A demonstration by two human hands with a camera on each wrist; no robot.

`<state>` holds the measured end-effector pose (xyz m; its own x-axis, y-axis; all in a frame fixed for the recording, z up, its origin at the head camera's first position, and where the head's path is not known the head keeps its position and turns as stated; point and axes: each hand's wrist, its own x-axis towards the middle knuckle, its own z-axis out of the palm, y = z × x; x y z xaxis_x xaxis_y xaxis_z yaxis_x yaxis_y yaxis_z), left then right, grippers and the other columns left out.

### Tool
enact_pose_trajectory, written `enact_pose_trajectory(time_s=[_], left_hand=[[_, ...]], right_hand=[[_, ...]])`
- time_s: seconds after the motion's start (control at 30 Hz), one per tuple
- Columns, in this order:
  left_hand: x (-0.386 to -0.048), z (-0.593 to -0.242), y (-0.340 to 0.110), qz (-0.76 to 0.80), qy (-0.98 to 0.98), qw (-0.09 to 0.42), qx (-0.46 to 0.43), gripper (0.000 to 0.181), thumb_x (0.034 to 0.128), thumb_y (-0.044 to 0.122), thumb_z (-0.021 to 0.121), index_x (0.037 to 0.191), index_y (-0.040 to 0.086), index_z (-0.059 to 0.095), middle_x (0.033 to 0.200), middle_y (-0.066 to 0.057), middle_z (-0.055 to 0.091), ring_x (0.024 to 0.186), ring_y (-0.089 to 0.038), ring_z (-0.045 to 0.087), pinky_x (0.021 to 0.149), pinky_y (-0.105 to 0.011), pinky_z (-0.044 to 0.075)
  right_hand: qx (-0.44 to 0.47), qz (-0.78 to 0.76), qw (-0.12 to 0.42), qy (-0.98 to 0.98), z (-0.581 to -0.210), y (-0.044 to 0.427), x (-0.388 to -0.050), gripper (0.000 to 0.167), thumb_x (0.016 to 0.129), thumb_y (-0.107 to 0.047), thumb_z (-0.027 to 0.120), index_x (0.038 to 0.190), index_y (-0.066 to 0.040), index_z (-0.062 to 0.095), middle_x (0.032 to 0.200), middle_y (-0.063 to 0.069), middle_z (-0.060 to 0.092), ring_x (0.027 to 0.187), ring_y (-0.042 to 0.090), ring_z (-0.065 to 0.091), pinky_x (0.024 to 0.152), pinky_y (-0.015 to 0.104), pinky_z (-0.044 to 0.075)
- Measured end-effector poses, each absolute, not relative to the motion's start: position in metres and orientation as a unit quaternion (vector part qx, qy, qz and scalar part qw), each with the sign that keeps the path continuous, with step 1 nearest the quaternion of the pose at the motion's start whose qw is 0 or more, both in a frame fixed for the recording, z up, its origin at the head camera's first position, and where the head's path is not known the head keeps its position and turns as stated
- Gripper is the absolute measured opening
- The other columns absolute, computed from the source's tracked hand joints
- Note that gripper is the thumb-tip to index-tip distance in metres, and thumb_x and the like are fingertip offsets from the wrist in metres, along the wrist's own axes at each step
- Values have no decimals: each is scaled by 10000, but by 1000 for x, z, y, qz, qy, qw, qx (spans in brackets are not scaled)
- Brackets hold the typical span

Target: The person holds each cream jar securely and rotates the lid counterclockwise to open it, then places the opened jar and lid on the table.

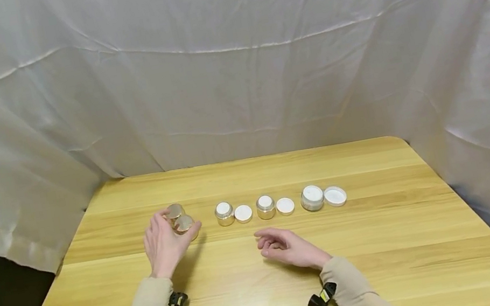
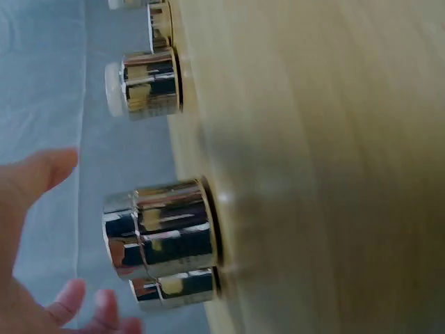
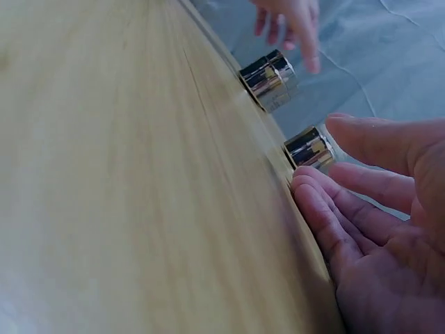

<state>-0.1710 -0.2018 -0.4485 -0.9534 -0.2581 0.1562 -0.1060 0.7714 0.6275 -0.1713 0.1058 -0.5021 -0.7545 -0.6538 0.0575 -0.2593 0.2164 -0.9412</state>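
Observation:
Two shiny gold cosmetic jars with their lids on stand close together at the left; the front jar (image 1: pixel 184 222) (image 2: pixel 174 229) is nearer me than the back jar (image 1: pixel 175 210). My left hand (image 1: pixel 162 244) reaches over them from the left, thumb and fingers spread either side. In the left wrist view a gap shows between the thumb and the front jar, and nothing is gripped. My right hand (image 1: pixel 291 246) (image 3: pixel 382 216) hovers low over the table's middle, fingers loosely bent, holding nothing. Closest beyond it is an uncapped gold jar (image 1: pixel 266 210).
Along the same row on the wooden table (image 1: pixel 251 299) stand another uncapped gold jar (image 1: pixel 225 217) and a wider open jar (image 1: pixel 312 200). White lids lie beside them: a left lid (image 1: pixel 243 214), a middle lid (image 1: pixel 285 206) and a larger lid (image 1: pixel 335 196). Pale curtain (image 1: pixel 235 94) hangs behind.

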Motion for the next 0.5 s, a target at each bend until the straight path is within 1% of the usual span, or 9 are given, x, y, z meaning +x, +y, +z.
enact_pose_trajectory(time_s=[0.07,0.17,0.27,0.33,0.4,0.5], left_hand=[[-170,-449,-203,-311,-940,98,97,905,804,483,807,1398,-24,351,1280,-271,529,1106,-450,514,983,-565,426],[-171,-452,-204,-308,-943,74,103,936,786,463,839,1377,-32,308,1256,-298,545,1025,-440,538,902,-532,447],[-173,-454,-205,-309,-943,51,109,946,775,457,852,1360,-13,275,1244,-311,563,1000,-432,543,876,-514,449],[-175,-456,-205,-307,-944,39,112,949,771,453,857,1350,-2,257,1242,-315,572,1014,-433,551,877,-516,454],[-177,-457,-205,-301,-946,35,114,957,762,447,864,1343,-2,251,1225,-323,589,1000,-441,578,859,-519,477],[-180,-459,-205,-293,-948,40,114,943,750,412,879,1326,-4,257,1169,-329,622,957,-445,623,783,-501,512]], right_hand=[[-298,-553,179,757,-503,106,-171,501,999,-115,610,1420,106,451,1234,265,622,1092,147,605,1008,166,522],[-283,-561,180,757,-503,107,-170,477,998,-117,613,1410,84,480,1238,249,633,1077,92,604,1004,150,517],[-273,-568,179,756,-504,106,-169,452,1000,-121,612,1398,65,506,1237,241,642,1064,55,603,993,134,514],[-271,-573,175,753,-505,106,-169,436,1002,-122,610,1388,61,520,1232,245,646,1056,36,603,986,132,517],[-272,-579,171,750,-505,106,-169,427,1004,-120,607,1379,66,527,1225,252,647,1049,26,604,980,132,521],[-270,-585,167,746,-505,106,-168,417,1001,-115,609,1368,69,537,1216,255,649,1040,16,605,972,129,525]])
